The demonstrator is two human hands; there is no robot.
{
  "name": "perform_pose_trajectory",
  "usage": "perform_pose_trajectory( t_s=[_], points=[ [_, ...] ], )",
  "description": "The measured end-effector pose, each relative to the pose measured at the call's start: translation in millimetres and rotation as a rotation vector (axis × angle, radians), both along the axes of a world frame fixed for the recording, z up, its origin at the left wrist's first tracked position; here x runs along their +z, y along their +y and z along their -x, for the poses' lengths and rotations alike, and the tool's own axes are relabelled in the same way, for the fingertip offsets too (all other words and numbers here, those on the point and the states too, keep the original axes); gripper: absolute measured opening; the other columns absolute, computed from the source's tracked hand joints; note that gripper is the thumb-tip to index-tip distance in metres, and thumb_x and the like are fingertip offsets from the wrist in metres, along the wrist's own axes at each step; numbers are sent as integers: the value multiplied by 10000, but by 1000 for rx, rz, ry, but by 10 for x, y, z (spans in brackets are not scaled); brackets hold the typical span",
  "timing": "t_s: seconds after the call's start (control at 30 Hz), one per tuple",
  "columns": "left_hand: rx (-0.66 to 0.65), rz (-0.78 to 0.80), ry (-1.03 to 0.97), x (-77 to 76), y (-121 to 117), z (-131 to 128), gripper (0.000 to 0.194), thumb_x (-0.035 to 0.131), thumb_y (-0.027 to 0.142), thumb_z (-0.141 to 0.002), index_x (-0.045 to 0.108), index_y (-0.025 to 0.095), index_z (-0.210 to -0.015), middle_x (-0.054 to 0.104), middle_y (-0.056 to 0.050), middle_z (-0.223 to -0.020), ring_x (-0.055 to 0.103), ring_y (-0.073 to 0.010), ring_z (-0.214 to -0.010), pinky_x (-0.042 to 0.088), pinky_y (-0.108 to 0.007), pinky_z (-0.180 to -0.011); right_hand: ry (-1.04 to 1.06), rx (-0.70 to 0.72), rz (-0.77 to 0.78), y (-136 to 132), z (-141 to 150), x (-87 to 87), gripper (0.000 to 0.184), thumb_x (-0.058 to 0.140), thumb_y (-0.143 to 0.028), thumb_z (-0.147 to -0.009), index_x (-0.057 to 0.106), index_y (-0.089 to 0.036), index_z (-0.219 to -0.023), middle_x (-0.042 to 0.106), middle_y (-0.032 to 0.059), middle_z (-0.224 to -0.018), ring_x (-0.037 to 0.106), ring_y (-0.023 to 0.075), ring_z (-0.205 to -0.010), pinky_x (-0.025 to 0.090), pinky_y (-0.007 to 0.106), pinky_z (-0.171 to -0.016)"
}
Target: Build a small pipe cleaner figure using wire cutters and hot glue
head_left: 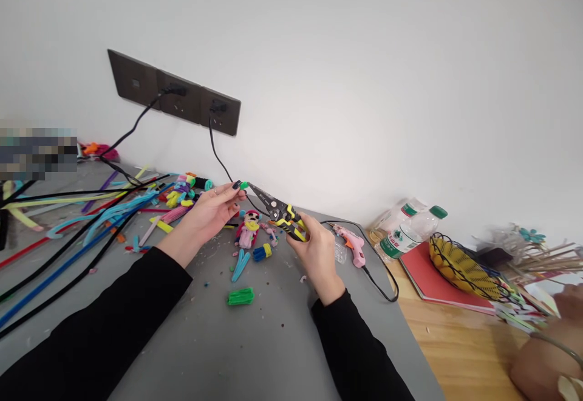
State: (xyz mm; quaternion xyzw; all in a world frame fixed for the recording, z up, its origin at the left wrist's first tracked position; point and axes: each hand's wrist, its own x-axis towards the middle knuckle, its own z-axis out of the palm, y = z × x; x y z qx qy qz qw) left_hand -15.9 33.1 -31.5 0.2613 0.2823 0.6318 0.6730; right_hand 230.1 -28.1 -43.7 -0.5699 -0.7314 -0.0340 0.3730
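My left hand [216, 209] is pinched on a small green pipe cleaner piece [245, 185], held up off the grey mat. Yellow-and-black pliers [276, 209] are gripped in my right hand [316, 252], their jaw tips at the green piece. Below them on the mat lies a small pipe cleaner doll [248, 229] in pink and red. Close by are a blue-and-yellow bundle [262, 252], a folded light blue piece [240, 264] and a green bundle [240, 296].
Loose coloured pipe cleaners [104, 212] and black cables spread over the left. At right are a pink glue gun [355, 248] with its cord, plastic bottles [403, 234], a yellow basket [469, 270] on a red folder [416, 270], and another person's arm [542, 352]. Wall sockets [177, 94] sit behind.
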Motion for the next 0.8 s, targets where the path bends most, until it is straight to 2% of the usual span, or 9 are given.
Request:
perform_pose_trajectory(
  t_s=[0.17,0.33,0.5,0.8],
  points=[
    [-6,-15,-3,-3,2,-4,185,966,147,-654,805,148,-746,777,-63,-776,712,-150,-745,540,-197,-584,104,-16,7,-11,29,-20,380,663,-220,-828,749,-194,-1198,814,62,-968,746,233,-834,532,297,-730],
    [-23,-24,1,-3,-1,11,222,993,172,-625,815,143,-756,773,-61,-766,704,-148,-739,532,-190,-565,195,-69,-46,-29,77,-13,470,616,-212,-797,714,-165,-1254,792,89,-1010,731,235,-845,556,319,-758],
    [-17,-29,1,21,-14,10,225,996,176,-619,811,149,-745,777,-56,-771,704,-145,-739,539,-196,-580,171,-26,-54,-54,102,28,462,640,-223,-774,727,-161,-1224,747,41,-889,683,197,-744,545,296,-703],
    [-15,-18,16,48,-12,18,213,986,151,-627,807,155,-742,777,-54,-759,707,-155,-745,539,-208,-583,6,-6,-136,-54,80,0,455,690,-203,-751,750,-185,-1201,706,14,-809,708,201,-774,527,278,-691]
  ],
)
